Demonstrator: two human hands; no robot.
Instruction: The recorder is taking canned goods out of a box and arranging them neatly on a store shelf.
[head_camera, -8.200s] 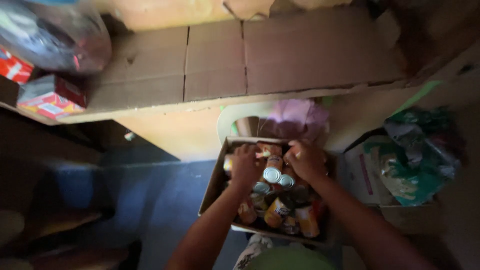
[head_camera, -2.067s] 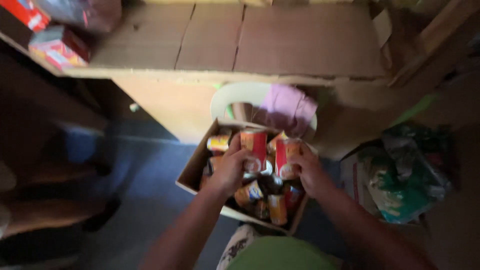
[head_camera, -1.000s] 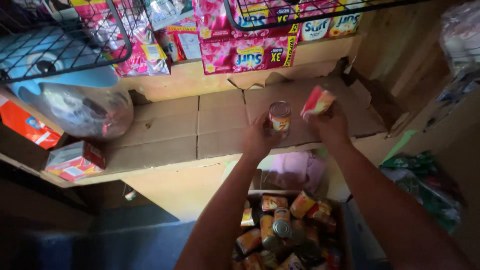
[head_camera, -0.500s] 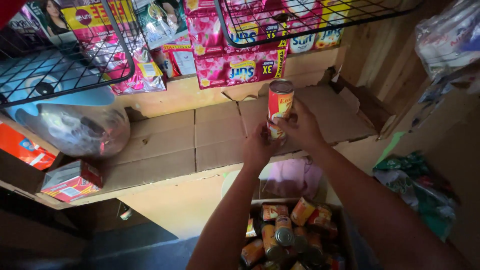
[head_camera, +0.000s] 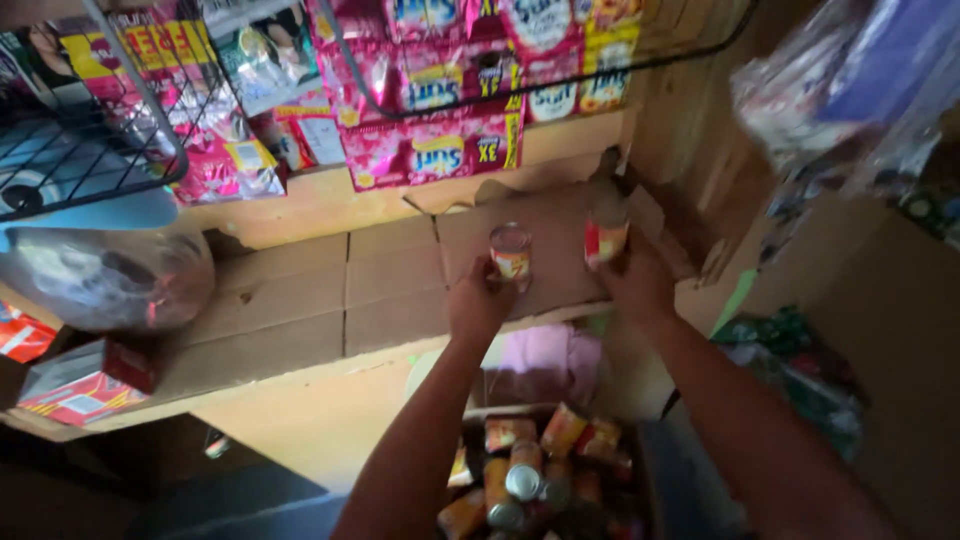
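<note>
My left hand (head_camera: 479, 303) grips a small red and yellow can (head_camera: 511, 254) upright at the cardboard-lined shelf (head_camera: 300, 295). A second can (head_camera: 605, 235) of the same kind is in my right hand (head_camera: 637, 283), farther right and a little deeper on the shelf. Both cans are at or just above the shelf surface; I cannot tell if they rest on it. Below, between my forearms, an open cardboard box (head_camera: 545, 475) holds several more cans lying at all angles.
Pink sachet strips (head_camera: 430, 150) hang from black wire racks (head_camera: 100, 150) above the shelf. A clear plastic bag (head_camera: 105, 280) and a red carton (head_camera: 70, 375) sit at the shelf's left end. Plastic bags (head_camera: 850, 90) hang at the right. A pink cloth (head_camera: 545, 360) lies under the shelf.
I lifted two cans out of the box up to the shelf. Half a second ago both hands were together; now they are apart, one can in each, lower at the shelf.
</note>
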